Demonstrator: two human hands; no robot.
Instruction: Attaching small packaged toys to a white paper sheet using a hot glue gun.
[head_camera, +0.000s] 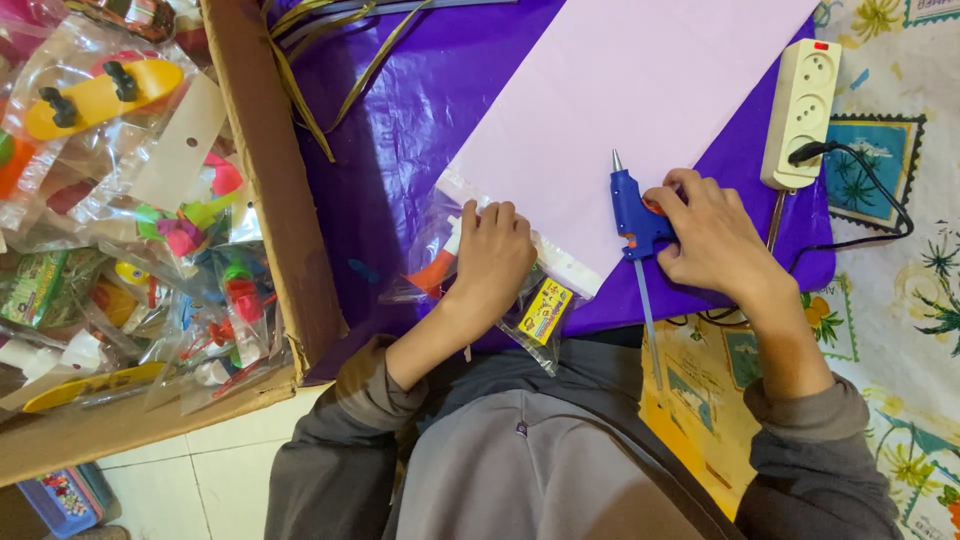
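Left hand: palm down, fingers curled, pressing a clear toy packet; contents largely hidden beneath it.
Right hand: closed around blue glue gun, nozzle pointing far; trigger partly covered.
Glue stick: projects near from gun.
Lilac sheet: on purple plastic, far end cut off.
Power strip: far right, one plug inserted.
Cardboard box: left, packets jumbled, indistinct.

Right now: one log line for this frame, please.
left hand: pressing clear toy packet at lilac sheet edge | right hand: gripping blue glue gun, nozzle away | power strip: one plug in
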